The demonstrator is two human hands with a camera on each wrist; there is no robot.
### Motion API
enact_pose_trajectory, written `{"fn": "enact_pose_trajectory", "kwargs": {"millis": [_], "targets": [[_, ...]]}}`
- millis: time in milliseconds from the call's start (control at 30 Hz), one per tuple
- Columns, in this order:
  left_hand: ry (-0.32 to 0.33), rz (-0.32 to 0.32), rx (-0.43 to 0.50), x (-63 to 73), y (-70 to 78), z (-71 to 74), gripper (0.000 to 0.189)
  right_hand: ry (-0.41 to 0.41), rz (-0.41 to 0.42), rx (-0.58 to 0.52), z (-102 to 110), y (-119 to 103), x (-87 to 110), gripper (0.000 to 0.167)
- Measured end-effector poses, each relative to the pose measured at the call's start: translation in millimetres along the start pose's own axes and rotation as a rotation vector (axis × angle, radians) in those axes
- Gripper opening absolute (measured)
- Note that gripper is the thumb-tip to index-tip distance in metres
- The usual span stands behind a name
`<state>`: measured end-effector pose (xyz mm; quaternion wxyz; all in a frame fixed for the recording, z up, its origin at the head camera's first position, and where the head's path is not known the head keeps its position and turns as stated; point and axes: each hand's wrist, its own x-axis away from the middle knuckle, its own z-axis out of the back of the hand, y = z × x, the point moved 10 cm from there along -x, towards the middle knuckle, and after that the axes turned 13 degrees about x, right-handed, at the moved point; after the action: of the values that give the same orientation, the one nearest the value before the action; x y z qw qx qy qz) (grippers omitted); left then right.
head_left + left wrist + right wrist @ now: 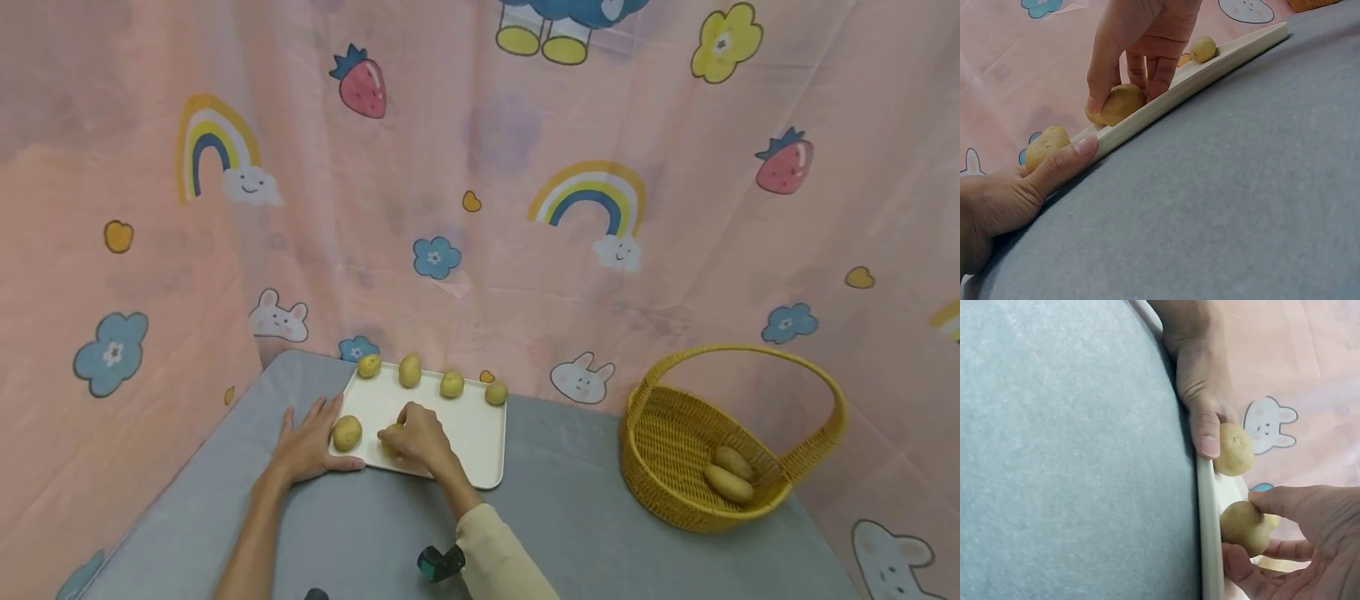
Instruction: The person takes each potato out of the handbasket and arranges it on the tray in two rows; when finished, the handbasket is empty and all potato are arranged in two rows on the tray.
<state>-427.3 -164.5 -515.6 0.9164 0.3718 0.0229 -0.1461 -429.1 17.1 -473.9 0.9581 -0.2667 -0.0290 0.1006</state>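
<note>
A white tray (468, 433) lies on the table with potatoes on it. My right hand (422, 437) pinches a potato (1245, 526) between thumb and fingers, low over the tray near its front rim. My left hand (309, 446) rests against the tray's front left corner, fingers spread along the left side and thumb (1063, 164) along the front rim. Just inside that corner sits another potato (347, 433). Along the back edge stands a spaced row: a potato at the left (369, 365), an upright one (409, 371), a round one (452, 384) and one at the right (496, 392).
To the right stands a yellow woven basket (675, 508) with a tall handle, holding two longer potatoes (729, 483). A grey cloth (562, 500) covers the table. Behind hangs a pink printed curtain (510, 308). A dark device (441, 564) is by the right sleeve.
</note>
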Motion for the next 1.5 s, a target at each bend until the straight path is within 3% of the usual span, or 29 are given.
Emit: {"fn": "enact_pose_trajectory", "kwargs": {"millis": [600,767,967,1133,1267,1500], "targets": [[-0.007,-0.003,-0.024,-1.3,1.4,-4.5,0.136,-0.07,-0.01,0.001,4,1,6.7,0.039],[-0.01,0.001,-0.017,-0.5,1.7,-5.0,0.136,-0.052,-0.008,0.034,13,4,9.8,0.042],[-0.009,-0.002,-0.008,-0.5,3.3,-4.5,0.135,-0.065,-0.027,-0.002,28,14,18.3,0.044],[-0.007,-0.022,0.002,-0.9,4.7,-5.5,0.136,-0.054,-0.009,-0.056,53,30,30.9,0.047],[-0.007,-0.029,0.0,-1.6,2.0,-5.6,0.137,0.011,-0.017,-0.065,85,54,44.7,0.046],[0.005,-0.026,-0.018,-1.7,-1.8,-2.8,0.137,0.128,-0.148,-0.006,153,114,79.8,0.041]]}}
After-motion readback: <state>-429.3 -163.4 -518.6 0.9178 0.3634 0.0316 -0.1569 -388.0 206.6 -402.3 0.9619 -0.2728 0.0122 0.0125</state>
